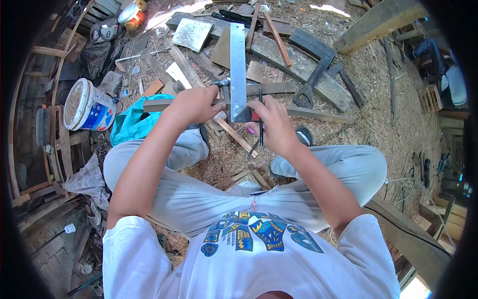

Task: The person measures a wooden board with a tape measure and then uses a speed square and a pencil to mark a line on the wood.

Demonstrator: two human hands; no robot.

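A long, narrow wooden strip (318, 114) lies crosswise in front of me, above my knees. My left hand (195, 105) is closed around its left part, fingers curled over the wood. Across the strip stands a try square, its wide metal blade (238, 65) pointing away from me. My right hand (275, 124) is closed at the square's near end, against the strip. A thin black pencil (261, 112) sits upright between the right fingers. Something small and pink shows by the right fingertips. The fingers partly hide the square's stock.
A handsaw (311, 74) rests on a thick plank (328, 94) ahead right. Wood offcuts and shavings cover the ground. At left are a white bucket (79, 107) and a teal cloth (130, 124). A wooden post (381, 22) slants at upper right; a person (433, 57) sits beyond.
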